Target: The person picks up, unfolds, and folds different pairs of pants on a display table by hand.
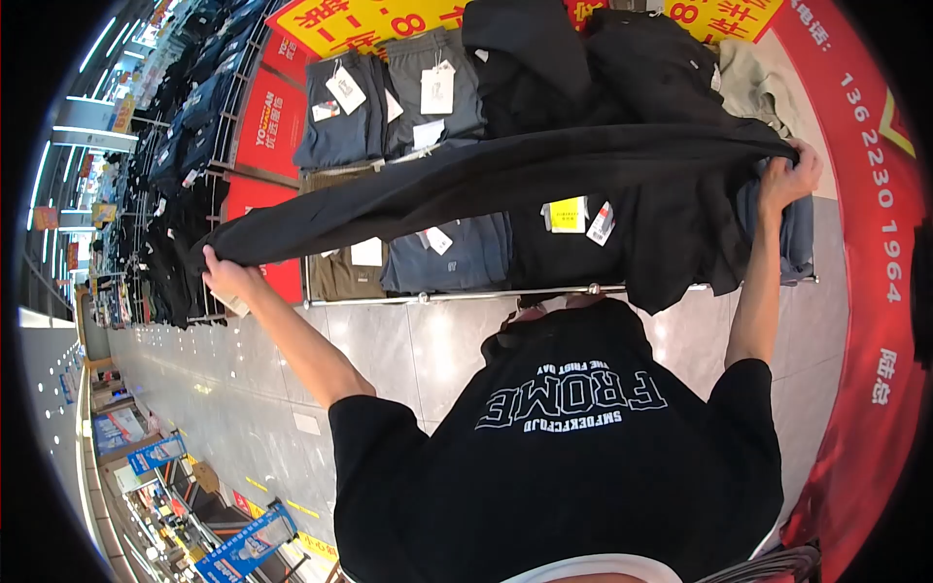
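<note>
garment [486,177] stretched between left hand [229,279] and right hand [789,182], both hands' fingers [209,257] closed round it, above folded clothes [481,255].

Ceiling lamps [97,138] bright; glare on floor [253,379]; edges warped.

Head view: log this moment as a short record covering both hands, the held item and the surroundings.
Left hand: gripping one end of the black garment
Right hand: gripping the other end
Held item: stretched out lengthwise between the hands, in front of the display
Display: folded clothes, some with white tags, one yellow tag
Right side: red banner with a printed number
</note>
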`<state>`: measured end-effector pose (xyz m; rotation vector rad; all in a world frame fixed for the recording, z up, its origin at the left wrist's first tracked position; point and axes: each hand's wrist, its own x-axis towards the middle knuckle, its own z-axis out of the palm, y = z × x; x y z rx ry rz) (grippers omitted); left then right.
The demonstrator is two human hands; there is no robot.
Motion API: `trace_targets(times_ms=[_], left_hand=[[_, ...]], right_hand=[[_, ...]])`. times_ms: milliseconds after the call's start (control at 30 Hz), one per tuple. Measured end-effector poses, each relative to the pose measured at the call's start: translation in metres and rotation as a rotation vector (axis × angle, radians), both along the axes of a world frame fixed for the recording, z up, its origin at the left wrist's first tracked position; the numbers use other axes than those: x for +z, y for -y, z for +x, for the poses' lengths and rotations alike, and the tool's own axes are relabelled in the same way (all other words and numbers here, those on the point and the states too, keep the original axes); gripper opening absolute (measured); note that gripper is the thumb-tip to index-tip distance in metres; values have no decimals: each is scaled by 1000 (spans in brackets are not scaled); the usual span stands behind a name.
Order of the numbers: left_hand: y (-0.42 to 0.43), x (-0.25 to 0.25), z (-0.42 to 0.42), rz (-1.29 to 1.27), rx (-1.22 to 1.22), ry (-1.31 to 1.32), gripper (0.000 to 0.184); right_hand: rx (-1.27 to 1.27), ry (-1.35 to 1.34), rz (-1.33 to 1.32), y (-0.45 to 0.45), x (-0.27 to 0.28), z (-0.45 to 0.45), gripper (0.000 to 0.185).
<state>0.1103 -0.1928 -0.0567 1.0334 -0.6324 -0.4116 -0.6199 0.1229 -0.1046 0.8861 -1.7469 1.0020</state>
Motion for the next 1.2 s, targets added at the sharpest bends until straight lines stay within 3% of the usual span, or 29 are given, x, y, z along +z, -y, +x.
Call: trace_targets(times_ms=[100, 167, 233, 300, 367, 433, 500, 533, 567, 667, 767, 867, 900, 967, 1100, 1200], left_hand=[[-17, -4, 7, -165, -346, -173, 40], [-42, -25, -6, -102, -462, -274, 43], [-60, -78, -15, 96, -475, -232, 49], [-72, -139, -20, 514, -420, -372, 42], [-60, -241, 35, 1009, -471, -474, 31], [-72, -270, 22, 1048, -275, -300, 22], [-97, -240, -34, 1005, -146, 74, 25], [-94, -262, -35, 851, -109, 166, 32], [-105, -251, -62, 882, 42, 486, 38], [-116, -255, -117, 794, 73, 913, 45], [-125, -258, -162, 689, -164, 992, 42], [-136, -263, -192, 587, -274, 1225, 40], [-139, -264, -199, 544, -311, 1238, 38], [-138, -274, -200, 579, -362, 1254, 35], [-132, -279, -192, 724, -641, 1143, 29], [-134, -273, -196, 742, -691, 1066, 21]], right_hand=[[-26, 8, -59, -26, -3, -15, 11], [-62, 21, -59, -49, -16, -14, 11], [-51, 103, -24, -74, -46, -3, 13], [-104, 157, 77, -99, -88, 16, 15], [-185, 337, 217, -132, -151, 24, 23], [-150, 526, 171, -154, -190, 33, 32], [-162, 648, 109, -161, -203, 37, 32], [-160, 690, 65, -156, -198, 40, 32], [-118, 739, -20, -152, -200, 36, 29], [-281, 852, -79, -141, -190, 33, 16], [-496, 1036, -37, -140, -194, 18, 28], [-163, 1352, -162, -147, -193, 8, 47], [-167, 1351, -168, -149, -187, 4, 47], [94, 1697, -307, -150, -172, 4, 56], [271, 1926, -307, -155, -162, -13, 60], [110, 1897, -248, -131, -158, -7, 61]])
